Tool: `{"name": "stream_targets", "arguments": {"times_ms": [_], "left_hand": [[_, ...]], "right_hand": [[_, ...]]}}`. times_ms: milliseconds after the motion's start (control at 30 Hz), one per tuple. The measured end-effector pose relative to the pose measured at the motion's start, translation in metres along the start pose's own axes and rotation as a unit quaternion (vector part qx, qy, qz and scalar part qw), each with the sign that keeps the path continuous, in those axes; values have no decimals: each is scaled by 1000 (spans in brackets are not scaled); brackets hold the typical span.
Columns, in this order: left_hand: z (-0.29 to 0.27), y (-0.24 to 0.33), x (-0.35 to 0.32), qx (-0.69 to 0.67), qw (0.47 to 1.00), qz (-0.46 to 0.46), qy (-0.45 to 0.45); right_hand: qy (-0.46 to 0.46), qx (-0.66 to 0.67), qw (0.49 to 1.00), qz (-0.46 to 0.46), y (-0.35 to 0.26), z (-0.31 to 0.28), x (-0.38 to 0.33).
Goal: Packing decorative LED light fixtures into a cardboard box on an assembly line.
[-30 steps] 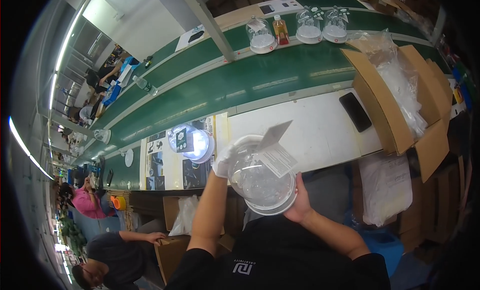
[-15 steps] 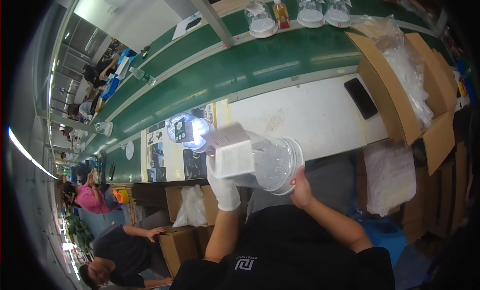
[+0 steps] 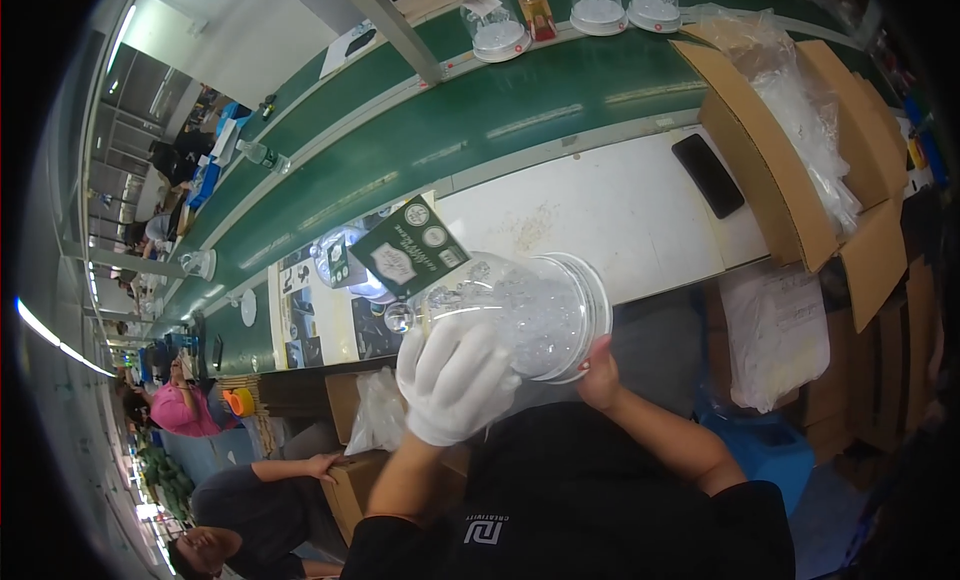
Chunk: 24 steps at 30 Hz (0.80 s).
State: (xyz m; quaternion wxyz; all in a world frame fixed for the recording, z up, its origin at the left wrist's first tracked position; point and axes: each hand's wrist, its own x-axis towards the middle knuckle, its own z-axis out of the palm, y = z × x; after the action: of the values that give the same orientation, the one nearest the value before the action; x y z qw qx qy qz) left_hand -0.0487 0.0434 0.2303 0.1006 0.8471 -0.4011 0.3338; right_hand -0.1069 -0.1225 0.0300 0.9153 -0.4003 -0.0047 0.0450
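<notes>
A clear dome (image 3: 500, 305) with a round knob and a white base lies tilted on its side before me, its base toward the right. My right hand (image 3: 601, 377), bare, grips the rim of that base. My left hand (image 3: 455, 375), in a white glove, has its fingers bent and laid against the near side of the dome, close to the knob; its fingertips are partly hidden. A dark green card tag (image 3: 410, 248) with white print stands out from the knob end. Behind it, a second dome (image 3: 340, 260) glows brightly on the bench.
A phone (image 3: 708, 175) lies on the white bench top (image 3: 600, 205) beside an open carton (image 3: 760, 150) holding plastic bags. Across the green conveyor (image 3: 540, 110) stand several domes and a bottle (image 3: 537, 12). A co-worker (image 3: 250, 500) is at the lower left, touching a box.
My left hand has shifted from the knob end down onto the dome's near side. The tag has swung away to the far side, now showing its green face. My right hand keeps its grip.
</notes>
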Motion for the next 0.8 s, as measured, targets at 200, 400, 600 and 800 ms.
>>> {"name": "stream_targets", "arguments": {"times_ms": [200, 400, 600, 800], "left_hand": [[-18, -14, 68, -71, 960, 59, -263], [4, 24, 59, 116, 904, 123, -391], [34, 29, 22, 89, 939, 110, -313], [24, 12, -20, 105, 969, 55, -217]], "right_hand": [[31, -80, 996, 17, -11, 8, -6], [2, -91, 996, 18, -26, 15, -3], [37, -36, 996, 77, -2, 6, 1], [37, -57, 995, 77, -6, 23, 12]]}}
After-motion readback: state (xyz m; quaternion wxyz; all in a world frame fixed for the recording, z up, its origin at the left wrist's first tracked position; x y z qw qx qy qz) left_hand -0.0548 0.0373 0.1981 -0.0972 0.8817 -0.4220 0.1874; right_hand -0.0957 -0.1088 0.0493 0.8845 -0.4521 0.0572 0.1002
